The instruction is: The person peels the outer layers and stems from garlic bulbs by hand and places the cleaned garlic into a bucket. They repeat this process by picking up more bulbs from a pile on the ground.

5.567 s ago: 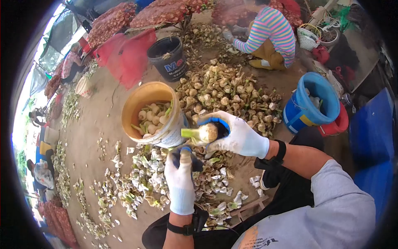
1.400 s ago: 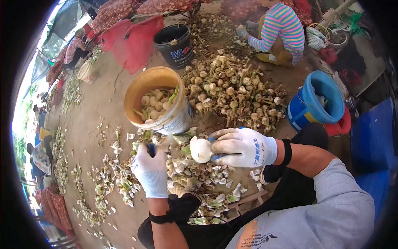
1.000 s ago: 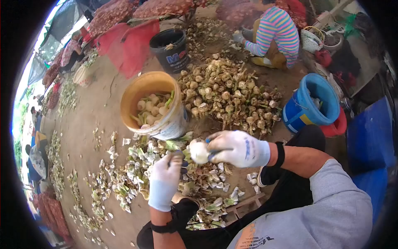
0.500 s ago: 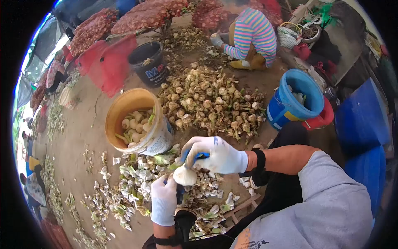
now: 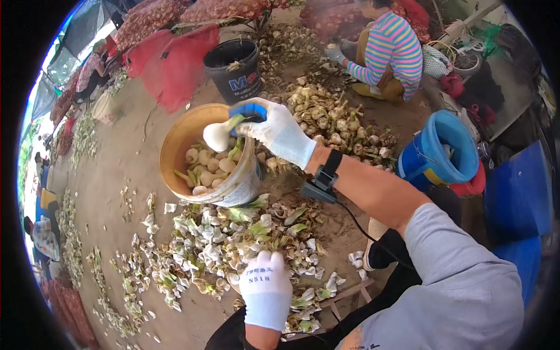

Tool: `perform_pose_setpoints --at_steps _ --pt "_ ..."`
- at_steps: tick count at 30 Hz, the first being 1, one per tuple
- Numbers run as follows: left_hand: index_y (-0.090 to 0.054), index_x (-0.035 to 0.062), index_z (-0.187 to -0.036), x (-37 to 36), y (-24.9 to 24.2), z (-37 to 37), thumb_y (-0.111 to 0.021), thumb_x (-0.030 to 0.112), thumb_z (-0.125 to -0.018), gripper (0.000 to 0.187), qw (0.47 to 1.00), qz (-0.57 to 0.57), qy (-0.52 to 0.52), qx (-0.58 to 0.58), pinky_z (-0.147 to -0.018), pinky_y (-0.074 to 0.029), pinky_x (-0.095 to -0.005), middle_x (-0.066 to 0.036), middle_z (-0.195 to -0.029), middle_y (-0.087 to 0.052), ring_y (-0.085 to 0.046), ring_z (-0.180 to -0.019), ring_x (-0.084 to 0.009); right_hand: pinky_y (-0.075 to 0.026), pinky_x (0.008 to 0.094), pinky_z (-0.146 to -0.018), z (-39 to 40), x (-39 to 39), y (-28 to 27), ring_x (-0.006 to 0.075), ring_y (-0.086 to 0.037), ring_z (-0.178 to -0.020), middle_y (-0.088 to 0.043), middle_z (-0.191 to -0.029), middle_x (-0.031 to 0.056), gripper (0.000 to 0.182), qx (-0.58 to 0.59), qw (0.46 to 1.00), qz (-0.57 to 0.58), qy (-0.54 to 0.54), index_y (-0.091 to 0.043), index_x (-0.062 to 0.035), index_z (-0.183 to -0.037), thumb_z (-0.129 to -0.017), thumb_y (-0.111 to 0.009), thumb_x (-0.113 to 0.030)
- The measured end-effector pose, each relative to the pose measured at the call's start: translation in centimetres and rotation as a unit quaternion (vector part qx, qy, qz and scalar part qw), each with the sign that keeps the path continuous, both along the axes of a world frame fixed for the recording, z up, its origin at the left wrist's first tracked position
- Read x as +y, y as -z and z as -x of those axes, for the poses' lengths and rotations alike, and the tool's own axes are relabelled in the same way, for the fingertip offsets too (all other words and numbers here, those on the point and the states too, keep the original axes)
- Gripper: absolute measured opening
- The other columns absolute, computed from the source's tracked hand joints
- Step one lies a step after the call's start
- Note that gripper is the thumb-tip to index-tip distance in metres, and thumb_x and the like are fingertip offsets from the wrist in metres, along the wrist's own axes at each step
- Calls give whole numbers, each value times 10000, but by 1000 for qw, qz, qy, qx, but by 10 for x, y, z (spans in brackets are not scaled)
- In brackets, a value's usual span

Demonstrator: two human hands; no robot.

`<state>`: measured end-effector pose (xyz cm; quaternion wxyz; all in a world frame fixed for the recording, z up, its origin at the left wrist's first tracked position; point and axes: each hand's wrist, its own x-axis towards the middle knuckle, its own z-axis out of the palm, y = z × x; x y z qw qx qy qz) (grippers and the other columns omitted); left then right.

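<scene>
**Garlic bulb carried from between your hands to over the bucket**

In the head view, the white garlic bulb (image 5: 216,137) has moved up from between your two hands, above the peelings (image 5: 201,242), to the mouth of the cream bucket (image 5: 244,182). Your right hand (image 5: 269,125) has travelled with it, while your left hand (image 5: 266,286) has parted from it and is now low over the near side of the peelings.

Your right fingers are closed on the short green stalk (image 5: 235,122), with the bulb hanging out past them, toward the far side of the bucket mouth. Your left hand shows only its back; its fingers point down and away from you, so I cannot tell whether they are open or closed, or whether they hold anything.

To do this step well, I would keep that stalk grip and leave the bare white skin untouched. The bulb looks to be inside the rim, above the peeled bulbs (image 5: 205,158) in the bucket, but your wrist side is close to the near rim, so keep the hand high enough to avoid knocking it. Bring the bulb low before you loosen your fingers: a drop from up here could bruise it or the ones beneath. The bulb is blurred, which suggests a quick swing; a slower finish would likely place it better. Mind the heap of unpeeled bulbs (image 5: 326,114) just beside the bucket, too, as your forearm passes over its near edge.
</scene>
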<state>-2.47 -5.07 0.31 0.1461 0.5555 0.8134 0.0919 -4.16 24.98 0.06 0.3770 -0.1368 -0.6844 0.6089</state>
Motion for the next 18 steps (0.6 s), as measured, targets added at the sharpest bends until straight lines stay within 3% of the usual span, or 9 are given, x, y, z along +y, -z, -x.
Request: perform_pose_setpoints --at_steps 1,3,4,5,7,11,13,15,18 --pt "-640 60 -944 0 -3 1 -722 163 -866 154 1000 3 -3 -2 -775 -540 -482 -145 -973 -653 -658 -910 -370 -547 291 -893 11 8 18 113 -676 -1009 -765 -1118 110 355 39 999 21 -16 -670 14 -1269 -925 -740 -39" --pt "-641 56 -954 2 -11 4 -734 159 -864 166 998 -39 7 -44 -775 -539 -478 -158 -1000 -642 -647 -902 -367 -551 320 -931 18 34 60 173 -702 -1075 -752 -1193 162 450 -53 998 22 27 -636 8 -1355 -944 -746 -139" --pt "-658 53 -990 1 -10 6 -728 162 -878 171 999 -22 8 -27 -793 -540 -475 -158 -1034 -639 -652 -924 -361 -556 377 -956 16 52 88 295 -722 -1108 -738 -1217 217 500 -205 964 -114 125 -649 4 -1337 -939 -751 -279" --pt "-658 53 -990 2 -13 9 -728 162 -878 171 999 -19 6 -29 -793 -540 -475 -158 -1034 -639 -652 -924 -361 -552 435 -974 11 69 113 382 -704 -1127 -725 -1220 242 541 -316 940 -80 99 -656 5 -1314 -936 -726 -376" --pt "-644 87 -861 4 -20 15 -806 277 -797 258 997 62 35 -36 -812 -514 -496 -137 -922 -637 -641 -912 -358 -557 454 -962 16 97 164 366 -678 -1174 -708 -1270 209 471 -559 810 -166 65 -664 -15 -1285 -975 -670 -370" --pt "-619 97 -835 -2 -3 14 -791 310 -821 274 998 11 39 -37 -778 -517 -478 -125 -892 -616 -634 -894 -347 -574 437 -991 30 108 238 336 -633 -1257 -605 -1444 180 522 -712 671 -203 -26 -569 -35 -1411 -1053 -591 -414" --pt "-622 101 -862 1 -1 15 -793 318 -822 279 998 41 33 -28 -789 -518 -474 -122 -905 -617 -637 -901 -338 -586 441 -979 34 98 253 328 -646 -1239 -610 -1427 169 489 -718 665 -206 -27 -560 -29 -1421 -1063 -585 -361" --pt "-620 106 -894 7 0 18 -787 321 -829 279 995 87 37 -32 -798 -519 -470 -117 -929 -619 -638 -908 -329 -588 446 -976 42 98 268 325 -645 -1236 -600 -1424 173 473 -758 613 -220 -32 -542 -31 -1437 -1053 -601 -302" --pt "-618 109 -915 8 2 15 -776 309 -833 267 995 92 43 -21 -807 -519 -468 -112 -948 -621 -639 -916 -319 -583 455 -982 39 99 264 330 -631 -1256 -579 -1447 191 515 -743 639 -197 -17 -513 -38 -1461 -1033 -631 -297"
